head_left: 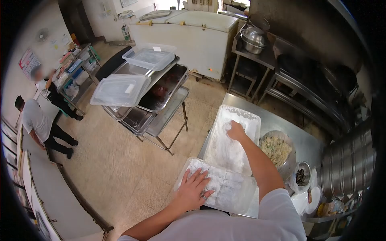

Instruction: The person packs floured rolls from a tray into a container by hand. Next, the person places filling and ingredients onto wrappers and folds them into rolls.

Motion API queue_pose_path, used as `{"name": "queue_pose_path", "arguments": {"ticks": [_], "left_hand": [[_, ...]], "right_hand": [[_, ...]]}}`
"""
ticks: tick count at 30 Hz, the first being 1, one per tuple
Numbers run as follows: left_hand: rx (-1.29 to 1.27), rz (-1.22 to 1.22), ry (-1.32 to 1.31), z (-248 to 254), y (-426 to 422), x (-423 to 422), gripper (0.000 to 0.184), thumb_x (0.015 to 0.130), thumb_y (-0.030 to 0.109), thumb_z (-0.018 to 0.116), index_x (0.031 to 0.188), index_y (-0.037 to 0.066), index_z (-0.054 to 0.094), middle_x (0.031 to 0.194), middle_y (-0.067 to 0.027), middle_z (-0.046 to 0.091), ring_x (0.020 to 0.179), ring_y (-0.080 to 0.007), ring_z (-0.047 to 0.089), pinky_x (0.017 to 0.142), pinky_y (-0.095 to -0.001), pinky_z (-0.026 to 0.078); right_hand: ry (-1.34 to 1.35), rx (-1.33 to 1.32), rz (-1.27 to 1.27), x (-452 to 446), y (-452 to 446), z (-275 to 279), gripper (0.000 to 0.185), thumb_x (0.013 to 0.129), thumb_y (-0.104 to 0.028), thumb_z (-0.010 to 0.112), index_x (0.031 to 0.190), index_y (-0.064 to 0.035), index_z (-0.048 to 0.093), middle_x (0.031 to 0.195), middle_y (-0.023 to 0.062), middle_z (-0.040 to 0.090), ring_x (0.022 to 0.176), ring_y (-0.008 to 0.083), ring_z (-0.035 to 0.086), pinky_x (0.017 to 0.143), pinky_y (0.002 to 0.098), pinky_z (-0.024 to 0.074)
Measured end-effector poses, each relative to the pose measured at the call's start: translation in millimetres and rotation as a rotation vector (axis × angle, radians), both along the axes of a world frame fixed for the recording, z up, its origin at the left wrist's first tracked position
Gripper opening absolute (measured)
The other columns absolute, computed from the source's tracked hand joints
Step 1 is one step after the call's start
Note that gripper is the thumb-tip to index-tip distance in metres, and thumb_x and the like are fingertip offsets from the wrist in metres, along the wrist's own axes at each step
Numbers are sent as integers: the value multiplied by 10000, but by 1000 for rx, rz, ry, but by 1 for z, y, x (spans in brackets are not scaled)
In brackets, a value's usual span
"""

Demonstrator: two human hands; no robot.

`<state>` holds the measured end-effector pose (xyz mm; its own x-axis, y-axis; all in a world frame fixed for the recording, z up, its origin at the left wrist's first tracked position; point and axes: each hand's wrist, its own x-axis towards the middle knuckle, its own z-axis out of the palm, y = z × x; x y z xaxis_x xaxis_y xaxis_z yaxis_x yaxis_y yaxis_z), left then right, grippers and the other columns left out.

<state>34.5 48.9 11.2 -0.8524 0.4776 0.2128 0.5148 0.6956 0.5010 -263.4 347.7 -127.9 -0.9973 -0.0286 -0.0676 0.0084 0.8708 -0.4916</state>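
A long white tray point(213, 148) of white powder lies on the steel table. My right hand point(235, 131) is down in its powder, fingers curled; what they hold, if anything, is hidden. Nearer to me, a second tray point(245, 201) holds rows of powder-coated white blocks point(229, 186). My left hand point(196, 188) lies on the blocks at its left side, fingers spread, with a ring on one finger. Right of the powder tray stands a metal bowl point(290, 162) of pale, chunky mixture point(276, 151).
A smaller bowl point(303, 173) with dark pieces and stacked metal steamers point(345, 156) stand at the right. Ahead left, a rack point(163, 140) carries trays and plastic containers point(150, 56). Two people point(38, 120) stand far left. A white freezer point(185, 44) is at the back.
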Motion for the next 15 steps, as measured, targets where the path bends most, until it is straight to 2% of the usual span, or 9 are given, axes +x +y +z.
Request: {"name": "queue_pose_path", "arguments": {"ticks": [2, 5, 6, 10, 13, 15], "left_hand": [[8, -7, 10, -1, -1, 1, 489, 1016, 416, 716, 1370, 80, 692, 1547, -151, 604, 1519, -368, 468, 1267, -650, 272], [6, -18, 10, -1, -3, 1, 494, 1015, 422, 717, 1372, 81, 693, 1544, -152, 606, 1523, -365, 464, 1268, -648, 270], [20, -26, 3, -3, -3, 2, 511, 1063, 451, 627, 1394, 65, 679, 1546, -161, 606, 1527, -370, 462, 1279, -646, 244], [25, -43, 14, -1, -4, 1, 511, 1068, 453, 620, 1393, 63, 678, 1542, -161, 611, 1525, -370, 465, 1276, -647, 249], [21, -56, 30, -5, -5, 2, 506, 1067, 453, 622, 1382, 63, 684, 1539, -163, 612, 1522, -368, 468, 1273, -650, 253], [29, -56, 33, -5, -5, 2, 499, 1067, 452, 624, 1372, 63, 689, 1536, -165, 613, 1520, -367, 471, 1270, -651, 256]], "right_hand": [[88, -223, -44, 11, 0, 9, 485, 827, -159, 771, 1279, 5, 709, 1158, 292, 753, 1120, 413, 733, 965, 488, 576], [-57, -435, -118, 18, 12, -5, 526, 831, -126, 766, 1334, 0, 678, 1184, 300, 747, 1124, 425, 735, 946, 468, 589], [-50, -296, -95, 30, 13, -6, 524, 839, -112, 763, 1343, -3, 669, 1187, 303, 745, 1098, 437, 737, 924, 458, 595], [-10, 60, 35, 58, 25, 3, 539, 854, -99, 767, 1367, -4, 633, 1138, 314, 746, 1004, 462, 743, 866, 472, 602], [128, -41, 36, 73, 30, 23, 476, 853, -171, 793, 1281, 7, 684, 1094, 322, 746, 1006, 481, 738, 907, 502, 593], [-25, 57, 254, 79, 31, 38, 453, 857, -245, 795, 1215, 21, 716, 1066, 333, 742, 1038, 488, 733, 921, 515, 588]]}}
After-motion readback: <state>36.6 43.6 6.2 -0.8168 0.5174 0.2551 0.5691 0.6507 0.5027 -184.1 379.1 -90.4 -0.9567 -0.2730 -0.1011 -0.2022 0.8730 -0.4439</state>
